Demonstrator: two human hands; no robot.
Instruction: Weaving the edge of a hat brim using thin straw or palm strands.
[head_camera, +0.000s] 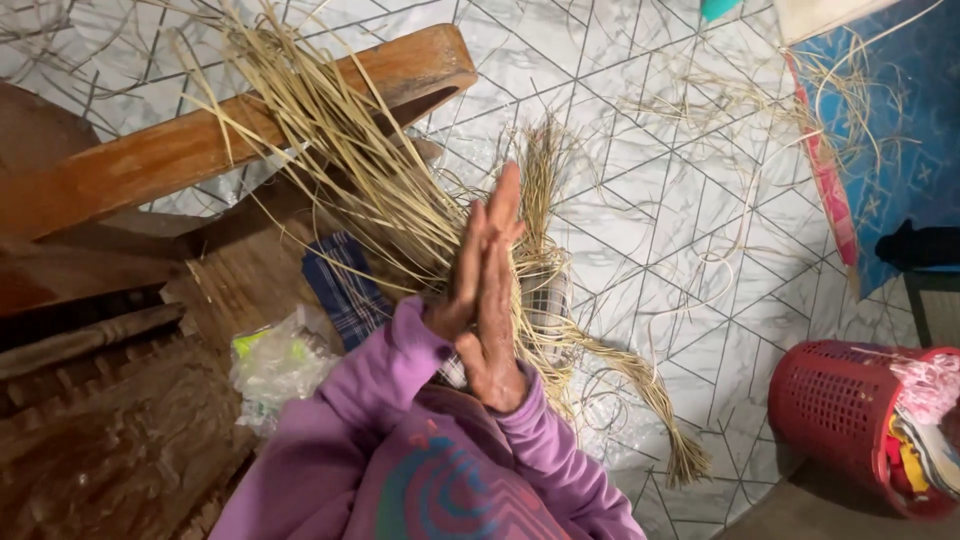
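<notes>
Head view, hands: I see my left hand (462, 275) and right hand (497, 300) pressed flat together, palm to palm, fingers straight and pointing away from me, with dry straw fibres (385, 190) caught between them.
Head view, fibres: the pale, thin, stiff strands fan up and left from my palms across the wooden beam (215, 135); more hang down to the right in a loosely twisted tail (660, 410) ending in a frayed tuft on the floor.
Head view, edges: the smooth, brown, slanted beam closes off the upper left; rough dark wood (110, 430) fills the lower left. A red plastic basket (850, 420) with a perforated wall stands at the lower right, well apart from my hands.
Head view, open room: the white marble-patterned floor (640, 120), crossed by thin dark lines, lies open to the right of my hands, with stray strands scattered on it.
Head view, other materials: a blue checked cloth (340, 285) lies just left of my wrists, a crumpled clear plastic bag (280, 365) beside it, and a blue mat (900, 150) at the upper right corner. My sleeves (380, 390) are purple knit.
</notes>
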